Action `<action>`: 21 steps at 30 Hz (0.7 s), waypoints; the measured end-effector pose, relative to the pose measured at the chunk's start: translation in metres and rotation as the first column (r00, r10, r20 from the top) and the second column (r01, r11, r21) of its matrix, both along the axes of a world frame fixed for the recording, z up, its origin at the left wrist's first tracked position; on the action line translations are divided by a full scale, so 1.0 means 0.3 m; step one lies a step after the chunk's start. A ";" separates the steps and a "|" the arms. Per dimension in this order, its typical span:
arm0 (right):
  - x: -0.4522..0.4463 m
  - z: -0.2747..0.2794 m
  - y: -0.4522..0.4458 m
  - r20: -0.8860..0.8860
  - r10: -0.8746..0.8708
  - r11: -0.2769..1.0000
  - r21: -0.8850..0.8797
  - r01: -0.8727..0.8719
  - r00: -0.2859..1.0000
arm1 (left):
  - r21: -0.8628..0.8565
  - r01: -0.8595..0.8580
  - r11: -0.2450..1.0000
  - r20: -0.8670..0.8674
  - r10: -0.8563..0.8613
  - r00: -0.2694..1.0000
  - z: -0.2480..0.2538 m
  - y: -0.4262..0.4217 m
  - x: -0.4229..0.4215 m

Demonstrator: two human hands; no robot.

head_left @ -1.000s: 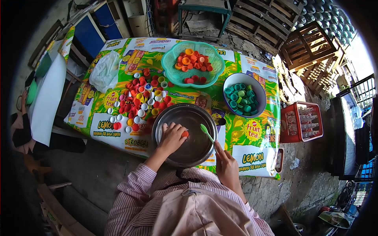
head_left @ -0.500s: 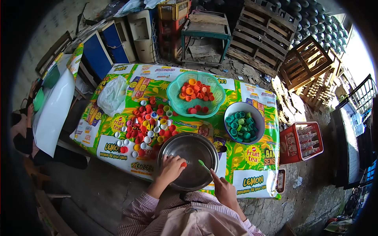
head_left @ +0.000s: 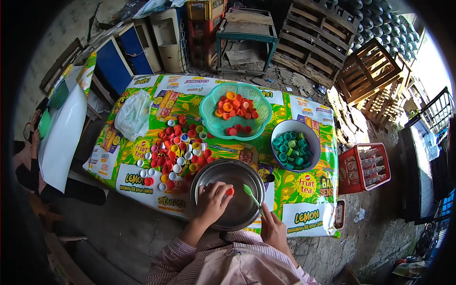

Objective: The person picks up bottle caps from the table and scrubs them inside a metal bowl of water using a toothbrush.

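Red plastic shows as a bottle cap (head_left: 230, 192) pinched in the left hand's (head_left: 213, 202) fingers above a round steel basin (head_left: 228, 194); the right hand's (head_left: 272, 228) fingers close around a green brush (head_left: 252, 195). Around them, glossy printed sheeting (head_left: 309, 214) covers the table, bearing scattered caps (head_left: 176, 168), a scalloped mesh basket (head_left: 236, 112) and a crumpled bag (head_left: 133, 115); slatted pallets (head_left: 315, 40) lean beyond, over rough concrete.

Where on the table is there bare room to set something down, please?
The near right corner is bare, bordered by the right hand, the bowl of green caps and the table edge. Another patch lies between the plastic bag and the mint basket, behind the loose caps. It is crowded from those caps to the metal bowl.
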State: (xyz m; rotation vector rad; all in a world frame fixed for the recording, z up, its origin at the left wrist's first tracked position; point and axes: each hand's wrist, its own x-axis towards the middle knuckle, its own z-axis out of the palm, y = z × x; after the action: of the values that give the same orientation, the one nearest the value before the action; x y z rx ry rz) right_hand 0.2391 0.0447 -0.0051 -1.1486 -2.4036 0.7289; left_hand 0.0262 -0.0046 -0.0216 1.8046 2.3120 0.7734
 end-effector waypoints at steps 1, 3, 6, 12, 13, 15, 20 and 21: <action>0.001 -0.022 -0.004 0.003 -0.003 1.000 -0.004 0.003 1.000 | -0.117 0.009 0.993 -0.118 -0.023 0.993 -0.046 -0.002 -0.009; 0.000 -0.048 0.001 0.223 0.049 0.997 -0.074 -0.034 0.974 | -0.159 0.046 0.986 -0.062 -0.056 0.997 -0.088 0.008 -0.028; 0.001 -0.021 -0.010 0.134 0.012 0.997 -0.079 -0.002 0.991 | 0.073 0.044 0.996 0.777 -0.084 0.624 -0.084 0.023 -0.045; 0.005 -0.036 -0.002 0.133 -0.016 0.993 -0.115 0.032 0.991 | 0.291 0.078 0.954 0.909 -0.250 -0.335 0.023 0.083 -0.139; 0.007 -0.038 -0.001 0.136 -0.022 0.991 -0.130 0.040 0.990 | 0.287 0.086 0.954 0.910 -0.243 -0.336 0.038 0.090 -0.142; 0.013 -0.040 0.000 0.146 -0.036 0.987 -0.147 0.057 0.989 | 0.326 0.100 0.940 0.920 -0.291 -0.262 0.055 0.108 -0.139; 0.026 -0.059 -0.004 0.204 -0.018 0.983 -0.173 0.055 0.979 | 0.288 0.144 0.947 0.944 -0.255 -0.211 0.045 0.166 -0.161; 0.023 -0.060 -0.004 0.206 -0.012 0.987 -0.157 0.045 0.978 | 0.274 0.147 0.951 0.944 -0.236 -0.230 0.036 0.192 -0.170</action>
State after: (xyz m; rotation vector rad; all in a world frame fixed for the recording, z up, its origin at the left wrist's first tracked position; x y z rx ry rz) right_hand 0.2460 0.0434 -0.0231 -1.3807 -2.5271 0.8458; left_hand -0.0248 0.0528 -0.0108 0.6649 0.7545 1.4328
